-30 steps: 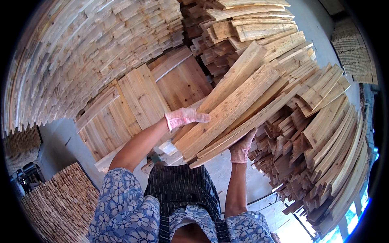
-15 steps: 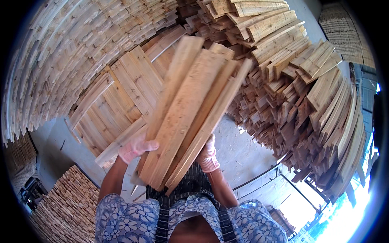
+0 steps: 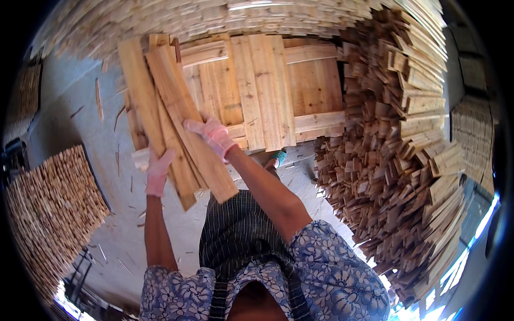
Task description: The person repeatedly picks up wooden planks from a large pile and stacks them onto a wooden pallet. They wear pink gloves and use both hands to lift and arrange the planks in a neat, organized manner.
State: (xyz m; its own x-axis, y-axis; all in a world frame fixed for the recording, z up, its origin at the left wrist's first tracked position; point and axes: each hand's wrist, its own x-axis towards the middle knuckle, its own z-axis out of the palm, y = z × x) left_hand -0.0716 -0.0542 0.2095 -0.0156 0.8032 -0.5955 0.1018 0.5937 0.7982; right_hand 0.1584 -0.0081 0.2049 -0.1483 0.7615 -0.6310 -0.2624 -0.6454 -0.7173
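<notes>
Several loose wooden boards (image 3: 184, 120) are gripped between my gloved hands, lying side by side and partly overlapping at a slant. My left hand (image 3: 159, 172), in a pink-white glove, closes on the left edge of the bunch near its lower end. On the right edge, a little higher, my right hand (image 3: 213, 138) grips the boards with its thumb lying over the top one. Beneath and behind them stretches a low platform of wide planks (image 3: 262, 91); the boards' far ends hang over its left part.
Stacked wood (image 3: 214, 21) forms a wall along the far side. A tall, uneven pile of boards (image 3: 385, 144) stands at the right. At the lower left is a dense stack of wood pieces (image 3: 53, 203). Splinters lie on the grey floor (image 3: 120, 224).
My view has turned, bringing the platform to the middle. The boards have swung from leaning right to leaning left and moved leftward over the platform's left end, still in both hands.
</notes>
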